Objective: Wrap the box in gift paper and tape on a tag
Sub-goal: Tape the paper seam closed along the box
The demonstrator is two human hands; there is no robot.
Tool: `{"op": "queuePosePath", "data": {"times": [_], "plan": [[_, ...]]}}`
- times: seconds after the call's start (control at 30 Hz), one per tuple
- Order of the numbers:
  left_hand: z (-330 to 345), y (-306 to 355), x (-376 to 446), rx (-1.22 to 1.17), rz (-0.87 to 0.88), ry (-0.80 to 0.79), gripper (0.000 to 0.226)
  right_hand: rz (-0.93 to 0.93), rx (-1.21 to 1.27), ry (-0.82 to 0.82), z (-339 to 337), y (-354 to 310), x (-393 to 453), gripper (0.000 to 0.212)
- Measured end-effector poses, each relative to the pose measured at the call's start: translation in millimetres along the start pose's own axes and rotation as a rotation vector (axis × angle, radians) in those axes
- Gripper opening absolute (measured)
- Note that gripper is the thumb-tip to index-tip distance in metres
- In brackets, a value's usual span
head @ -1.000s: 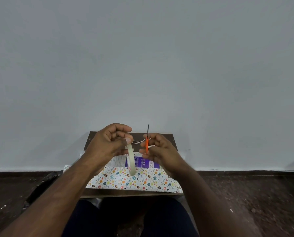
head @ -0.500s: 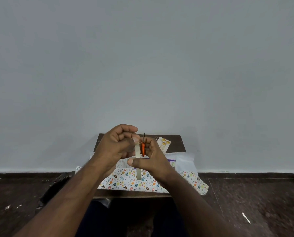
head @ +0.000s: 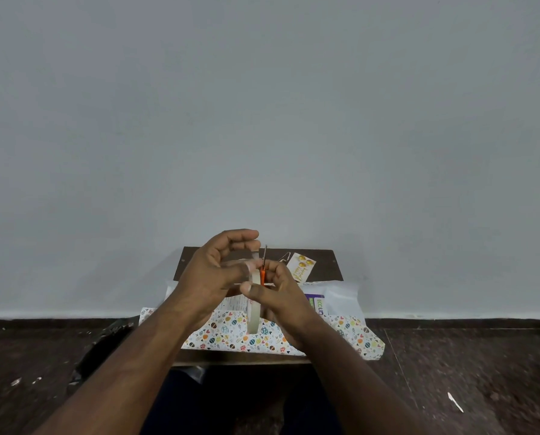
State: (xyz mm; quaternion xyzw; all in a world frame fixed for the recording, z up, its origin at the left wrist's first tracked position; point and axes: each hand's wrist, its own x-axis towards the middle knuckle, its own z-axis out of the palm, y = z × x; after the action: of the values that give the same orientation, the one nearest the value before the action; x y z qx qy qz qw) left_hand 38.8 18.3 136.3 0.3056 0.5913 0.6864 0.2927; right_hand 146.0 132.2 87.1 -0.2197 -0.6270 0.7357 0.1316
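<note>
Since half a second ago, left hand fingers have uncurled above the thin cream tape roll, held edge-on, upright. Right hand grips orange-handled scissors, blades up. Patterned gift paper and box lie flat on the dark surface.

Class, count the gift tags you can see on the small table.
1. The gift tag lies at the table's far right, beyond the patterned gift paper. Others may be hidden behind the hands.
</note>
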Motion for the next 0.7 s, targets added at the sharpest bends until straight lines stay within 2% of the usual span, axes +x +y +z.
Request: {"op": "queuePosePath", "data": {"times": [0.2,0.33,0.43,0.53,0.6,0.7], "plan": [[2.7,-7.1,-0.4,0.130,0.055,-0.003,0.066,0.050,0.104,-0.006,1.6,4.1,3.1,0.094],[2.6,-13.4,3.7,0.143,0.053,0.045,0.067,0.094,0.074,-0.002,1.8,6.4,2.2,0.095],[0.2,-18.2,6.1,0.145,0.052,0.065,0.063,0.125,0.113,0.041,-0.6,5.0,2.7,0.075],[-3.8,-21.0,7.0,0.166,0.045,0.073,0.061,0.124,0.191,0.128,-14.9,-1.6,6.6,0.034],[-5.6,-21.4,6.4,0.164,0.037,0.065,0.059,0.093,0.150,0.125,-30.2,-9.7,6.7,0.034],[-7.4,-21.6,5.3,0.169,0.018,0.059,0.057,0.078,0.007,0.026,-50.2,-23.5,3.2,0.040]]}}
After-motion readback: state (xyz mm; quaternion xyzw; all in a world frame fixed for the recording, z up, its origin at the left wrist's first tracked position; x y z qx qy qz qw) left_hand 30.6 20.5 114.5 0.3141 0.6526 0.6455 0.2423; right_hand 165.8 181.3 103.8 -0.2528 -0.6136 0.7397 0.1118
